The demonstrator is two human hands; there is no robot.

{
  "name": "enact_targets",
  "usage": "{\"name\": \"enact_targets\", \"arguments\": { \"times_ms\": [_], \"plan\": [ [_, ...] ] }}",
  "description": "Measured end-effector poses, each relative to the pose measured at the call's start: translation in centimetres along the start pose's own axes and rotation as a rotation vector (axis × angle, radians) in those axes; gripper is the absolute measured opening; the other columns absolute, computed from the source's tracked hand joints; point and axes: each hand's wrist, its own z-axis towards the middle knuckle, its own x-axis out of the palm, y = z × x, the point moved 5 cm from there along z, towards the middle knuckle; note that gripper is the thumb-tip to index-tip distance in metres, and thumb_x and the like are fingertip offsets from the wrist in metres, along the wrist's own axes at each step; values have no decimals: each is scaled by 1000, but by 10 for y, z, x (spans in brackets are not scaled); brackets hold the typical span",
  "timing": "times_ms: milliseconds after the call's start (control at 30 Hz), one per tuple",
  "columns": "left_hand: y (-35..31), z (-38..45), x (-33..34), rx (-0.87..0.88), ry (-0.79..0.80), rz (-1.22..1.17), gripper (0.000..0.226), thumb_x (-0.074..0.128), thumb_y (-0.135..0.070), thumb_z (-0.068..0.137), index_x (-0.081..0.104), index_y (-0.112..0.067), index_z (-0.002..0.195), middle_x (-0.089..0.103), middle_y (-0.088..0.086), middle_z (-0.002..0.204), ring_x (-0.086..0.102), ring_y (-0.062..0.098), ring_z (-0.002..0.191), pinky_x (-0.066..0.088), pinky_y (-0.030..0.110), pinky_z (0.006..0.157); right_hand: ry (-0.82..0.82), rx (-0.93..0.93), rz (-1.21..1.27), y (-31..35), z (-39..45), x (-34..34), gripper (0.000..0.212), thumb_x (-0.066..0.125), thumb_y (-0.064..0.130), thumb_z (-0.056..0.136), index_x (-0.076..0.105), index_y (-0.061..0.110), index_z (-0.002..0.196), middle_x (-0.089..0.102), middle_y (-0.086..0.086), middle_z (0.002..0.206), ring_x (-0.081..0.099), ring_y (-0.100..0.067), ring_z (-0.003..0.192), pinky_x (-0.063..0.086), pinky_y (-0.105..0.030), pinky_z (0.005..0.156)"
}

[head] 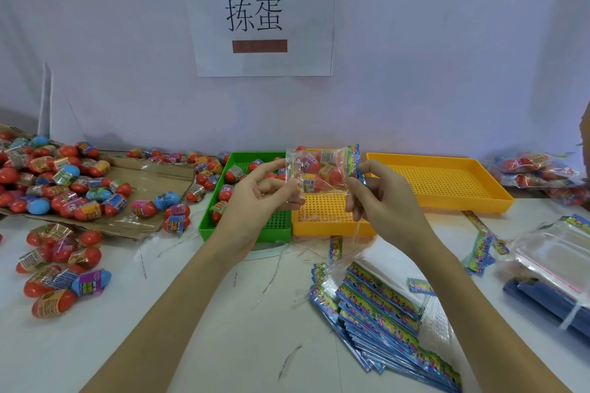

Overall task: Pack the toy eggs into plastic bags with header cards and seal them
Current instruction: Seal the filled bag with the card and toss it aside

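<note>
Above the trays at the middle of the white table (223, 329), both hands hold up a clear plastic bag (322, 174) filled with red toy eggs. The left hand (255, 198) pinches the bag's left edge between thumb and fingertips, and the right hand (380, 198) grips its right end, where a blue patterned header card (353, 159) stands upright. A loose flap of clear film hangs below the bag, over a yellow perforated plastic tray (325, 220). Just left of that tray sits a green perforated plastic tray (242, 188) holding several loose eggs. A second, larger yellow perforated tray (443, 182) lies to the right. On flattened brown cardboard (150, 175) at the far left lies a heap of loose red, blue and pink toy eggs (64, 179), with more scattered on the table nearby. A fanned stack of blue header cards with empty bags (389, 322) rests near the right forearm. Filled bags (542, 175) pile up at the far right edge. A white paper sign (261, 14) hangs on the wall.
</note>
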Motion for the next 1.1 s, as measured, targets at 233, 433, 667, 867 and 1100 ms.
{"name": "enact_targets", "arguments": {
  "times_ms": [233,433,667,867,1100],
  "plan": [
    [3,1,-1,-95,-17,-72,76,88,-16,70,57,-22,139,77,8,97,75,27,102,56,39,100,25,-36,26,2,1,0,8,53,11,107,53,12,99,69,-6,68,61,-22,53,42,-18,52],
    [4,1,-2,-145,13,-155,73,87,-8,62,63,-20,131,69,-3,78,70,14,84,51,36,96,60,-43,29,0,1,1,4,54,9,106,55,7,102,74,-6,75,68,-22,59,46,-30,50],
    [2,-2,-1,-192,73,-75,54,80,-51,81,70,-19,122,71,5,84,67,16,72,59,28,72,104,-97,-73,3,-2,1,5,57,4,103,58,2,99,74,-11,95,75,-10,88,57,-34,62],
    [-6,-2,-8,-29,-114,54,22,57,-28,105,74,-15,102,73,6,81,68,24,76,58,33,67,33,-34,-9,2,0,-6,4,66,7,98,68,4,96,77,-3,87,75,-14,85,60,-29,70],
    [-19,-5,-10,192,-234,168,25,60,-20,104,75,-23,124,77,-2,113,72,14,105,59,23,84,-224,83,-67,-5,-2,-12,13,68,25,99,70,13,101,75,-2,88,74,-19,80,60,-32,61]
  ]
}}
